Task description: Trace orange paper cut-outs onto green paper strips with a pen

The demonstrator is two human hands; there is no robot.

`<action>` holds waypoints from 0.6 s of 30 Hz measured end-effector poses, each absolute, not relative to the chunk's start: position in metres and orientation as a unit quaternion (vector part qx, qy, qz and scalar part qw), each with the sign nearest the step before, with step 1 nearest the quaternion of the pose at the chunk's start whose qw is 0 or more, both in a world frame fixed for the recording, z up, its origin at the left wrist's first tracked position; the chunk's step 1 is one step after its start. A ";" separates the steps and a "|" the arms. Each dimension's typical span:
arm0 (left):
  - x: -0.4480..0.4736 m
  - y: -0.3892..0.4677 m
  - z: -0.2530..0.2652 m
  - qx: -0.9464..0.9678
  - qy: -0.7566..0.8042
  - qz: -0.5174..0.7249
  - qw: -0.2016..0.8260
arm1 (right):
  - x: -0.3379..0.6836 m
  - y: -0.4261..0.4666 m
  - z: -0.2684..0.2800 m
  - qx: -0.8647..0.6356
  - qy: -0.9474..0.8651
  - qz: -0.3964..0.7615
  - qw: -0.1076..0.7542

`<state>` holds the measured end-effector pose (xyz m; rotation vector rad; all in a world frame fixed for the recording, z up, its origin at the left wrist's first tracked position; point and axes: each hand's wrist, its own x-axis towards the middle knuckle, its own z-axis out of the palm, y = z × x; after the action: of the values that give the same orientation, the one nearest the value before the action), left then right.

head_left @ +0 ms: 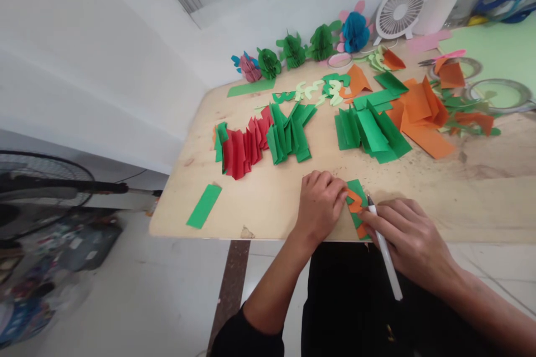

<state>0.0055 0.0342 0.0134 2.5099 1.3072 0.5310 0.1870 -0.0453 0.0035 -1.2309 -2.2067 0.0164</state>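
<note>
Fingers of the L hand [321, 203] are bunched narrow, tips pressing the L end of an orange cut-out [357, 199]. The R hand [412, 237] grips a white pen [386, 254], dark tip up by the strip's R edge; can't tell if it touches. Its thumb & index tips meet the cut-out's lower R side. So the cut-out sits btwn both sets of fingertips, on top of a green strip [360, 191] at the table [268, 217] edge; more orange shows below, by the R thumb.

Just beyond the fingertips: folded green stack [374, 131]. Up & L of the L hand: 2nd green stack [288, 136], then red pleated paper [238, 153]. Well L of it, approx. level: loose green piece [204, 206]. Beyond & R of the R hand: orange sheets [419, 103], tape rolls [498, 95]. Farthest from the fingers, along the wall: paper ornaments [322, 42], small white fan [401, 11].
</note>
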 end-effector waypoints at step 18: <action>0.006 0.032 0.007 0.851 0.462 0.214 0.128 | 0.190 -0.043 0.004 -0.452 -0.850 0.018 0.268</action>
<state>0.0063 0.0316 0.0073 2.4753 1.3424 0.6236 0.1898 -0.0432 0.0040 -1.2201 -2.2936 0.0484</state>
